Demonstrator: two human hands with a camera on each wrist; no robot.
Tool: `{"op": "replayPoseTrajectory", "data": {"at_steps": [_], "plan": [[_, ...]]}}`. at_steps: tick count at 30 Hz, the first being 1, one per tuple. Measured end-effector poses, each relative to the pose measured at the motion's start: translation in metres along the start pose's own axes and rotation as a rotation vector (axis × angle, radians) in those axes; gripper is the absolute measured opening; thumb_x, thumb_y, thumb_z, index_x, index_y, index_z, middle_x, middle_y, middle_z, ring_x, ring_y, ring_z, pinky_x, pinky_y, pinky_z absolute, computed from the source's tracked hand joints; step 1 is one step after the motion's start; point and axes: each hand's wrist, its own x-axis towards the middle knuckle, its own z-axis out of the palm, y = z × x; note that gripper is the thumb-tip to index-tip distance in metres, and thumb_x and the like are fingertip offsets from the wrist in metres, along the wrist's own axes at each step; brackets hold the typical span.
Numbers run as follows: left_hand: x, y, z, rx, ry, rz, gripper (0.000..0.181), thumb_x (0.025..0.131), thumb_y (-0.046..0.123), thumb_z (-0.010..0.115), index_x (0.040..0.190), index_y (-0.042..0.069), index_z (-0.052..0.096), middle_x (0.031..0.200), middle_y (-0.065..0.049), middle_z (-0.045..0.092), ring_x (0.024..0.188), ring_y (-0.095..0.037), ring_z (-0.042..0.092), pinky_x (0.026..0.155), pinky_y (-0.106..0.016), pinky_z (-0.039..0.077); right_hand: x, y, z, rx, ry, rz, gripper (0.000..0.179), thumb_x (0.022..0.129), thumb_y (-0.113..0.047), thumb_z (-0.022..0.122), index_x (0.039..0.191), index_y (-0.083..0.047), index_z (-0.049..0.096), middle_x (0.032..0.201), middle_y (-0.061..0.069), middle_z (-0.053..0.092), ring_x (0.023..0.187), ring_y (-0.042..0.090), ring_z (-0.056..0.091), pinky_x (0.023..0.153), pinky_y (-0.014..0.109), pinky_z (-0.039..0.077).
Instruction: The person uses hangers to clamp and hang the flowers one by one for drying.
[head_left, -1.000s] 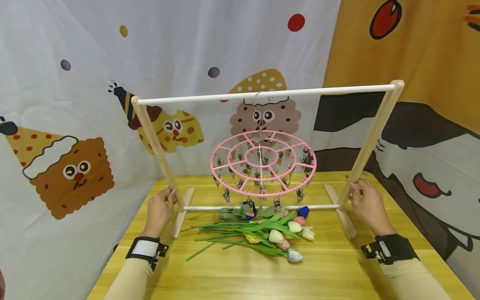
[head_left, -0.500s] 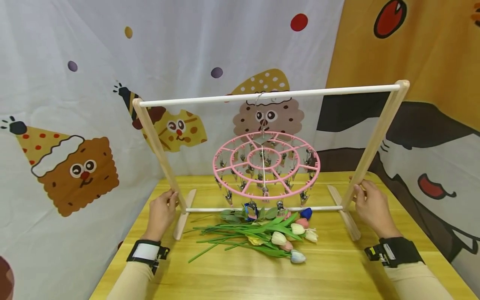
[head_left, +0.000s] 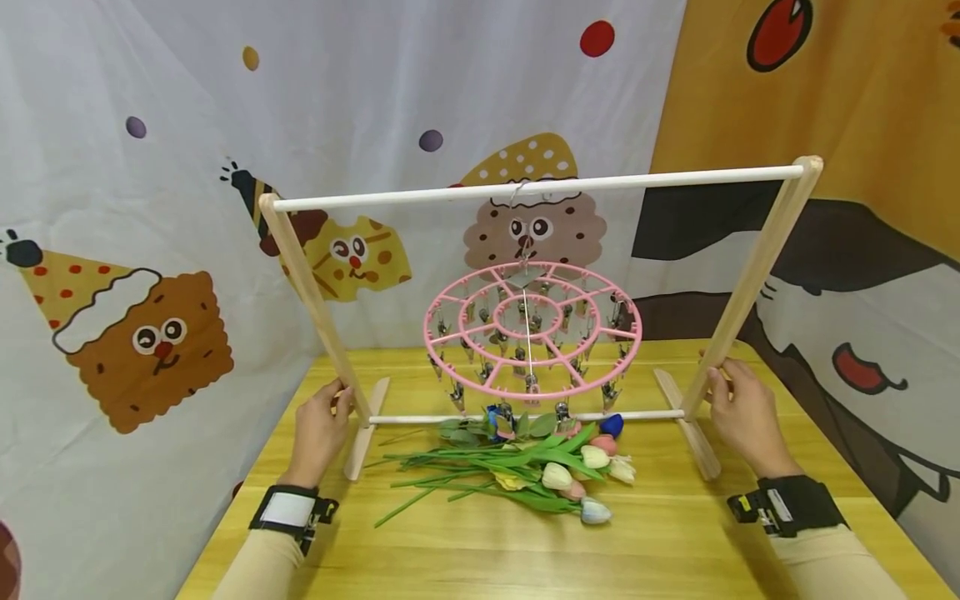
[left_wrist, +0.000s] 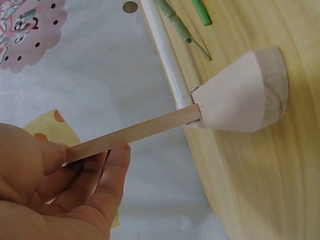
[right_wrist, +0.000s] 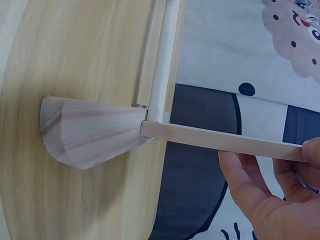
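A wooden rack with a white top bar (head_left: 637, 181) and a white bottom bar (head_left: 641, 415) stands on the table. My left hand (head_left: 318, 429) pinches its left upright (head_left: 316, 308) low down; in the left wrist view the thumb lies on one side of the wood and the fingers on the other. On the opposite side, my right hand (head_left: 746, 412) holds the right upright (head_left: 750, 292) the same way. From the top bar hangs a pink round clip hanger (head_left: 617, 332) with several metal clips. Artificial flowers (head_left: 557, 477) lie below and in front of it.
The rack's splayed wooden feet (left_wrist: 240, 95) rest on the yellow wood-grain table (head_left: 465, 558). Some hanging clips come down in front of the bottom bar, close over the flowers. Behind the table hangs a cartoon-printed curtain (head_left: 360, 92).
The head view has shifted slightly, and the rack looks a touch wider in it. Both hands keep their hold on the uprights; the flowers lie as before.
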Motion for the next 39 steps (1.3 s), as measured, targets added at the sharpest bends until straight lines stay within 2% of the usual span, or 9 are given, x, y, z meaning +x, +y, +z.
{"op": "replayPoseTrajectory", "data": {"at_steps": [4,7,9,11,18,22,28,34,39], "plan": [[-0.004,0.004,-0.001,-0.013,-0.041,-0.035,0.034,0.122,0.015,0.063,0.144,-0.009,0.073,0.134,-0.036,0.08,0.122,-0.054,0.082,0.093,-0.065,0.073,0.002,0.002,-0.001,0.001,-0.009,0.025,0.04,0.124,-0.007,0.05,0.159,0.009,0.062,0.138,0.041,0.068,0.114,0.071,0.074,0.07,-0.006,0.049],[-0.007,0.006,-0.001,-0.011,-0.06,-0.045,0.036,0.121,0.016,0.065,0.146,-0.009,0.072,0.138,-0.036,0.079,0.124,-0.055,0.081,0.091,-0.062,0.074,0.001,0.006,0.0,-0.016,-0.03,0.047,0.039,0.125,-0.009,0.052,0.157,0.01,0.063,0.137,0.042,0.069,0.118,0.072,0.073,0.071,0.017,0.068],[-0.009,0.008,-0.001,-0.002,-0.062,-0.047,0.036,0.121,0.016,0.066,0.146,-0.009,0.072,0.138,-0.035,0.079,0.123,-0.054,0.082,0.091,-0.061,0.074,-0.001,0.008,0.002,-0.03,-0.054,0.067,0.037,0.125,-0.01,0.053,0.153,0.012,0.064,0.137,0.042,0.07,0.12,0.071,0.073,0.075,0.038,0.072],[-0.011,0.008,0.0,0.004,-0.062,-0.057,0.037,0.121,0.017,0.067,0.146,-0.01,0.072,0.138,-0.035,0.079,0.122,-0.054,0.082,0.092,-0.062,0.074,-0.004,0.011,0.003,-0.048,-0.08,0.092,0.038,0.125,-0.013,0.054,0.149,0.014,0.065,0.136,0.044,0.071,0.121,0.07,0.074,0.079,0.055,0.071],[-0.021,0.014,0.003,0.016,-0.024,-0.108,0.035,0.117,0.015,0.071,0.139,-0.012,0.07,0.126,-0.033,0.082,0.111,-0.048,0.085,0.09,-0.059,0.073,-0.011,0.007,0.005,-0.106,-0.123,0.169,0.045,0.124,-0.023,0.058,0.151,0.012,0.065,0.145,0.042,0.072,0.128,0.068,0.072,0.098,0.079,0.064],[-0.027,0.018,0.006,0.04,0.008,-0.107,0.03,0.115,0.013,0.073,0.132,-0.012,0.071,0.114,-0.03,0.082,0.101,-0.043,0.085,0.085,-0.058,0.073,-0.013,-0.001,0.005,-0.145,-0.126,0.19,0.047,0.123,-0.024,0.06,0.149,0.015,0.067,0.133,0.041,0.078,0.119,0.065,0.076,0.09,0.076,0.066],[-0.036,0.022,0.016,0.054,-0.065,-0.064,0.031,0.114,0.013,0.075,0.136,-0.008,0.073,0.12,-0.027,0.081,0.105,-0.04,0.084,0.085,-0.055,0.073,-0.023,-0.009,0.002,-0.177,-0.113,0.194,0.043,0.118,-0.02,0.064,0.134,0.018,0.077,0.108,0.036,0.085,0.093,0.057,0.081,0.061,0.047,0.063],[-0.043,0.03,0.03,0.056,-0.153,0.03,0.024,0.111,0.012,0.082,0.131,-0.001,0.081,0.119,-0.02,0.085,0.106,-0.036,0.084,0.087,-0.052,0.073,-0.031,-0.021,0.004,-0.187,-0.121,0.203,0.039,0.116,-0.02,0.069,0.131,0.014,0.08,0.105,0.032,0.086,0.092,0.052,0.082,0.065,0.049,0.064],[-0.05,0.044,0.042,0.049,-0.254,0.149,0.017,0.108,0.015,0.086,0.123,0.006,0.085,0.114,-0.012,0.085,0.105,-0.031,0.083,0.089,-0.049,0.072,-0.036,-0.035,0.011,-0.177,-0.131,0.146,0.033,0.114,-0.017,0.074,0.132,0.01,0.081,0.108,0.029,0.086,0.093,0.045,0.083,0.065,0.036,0.061]]}}
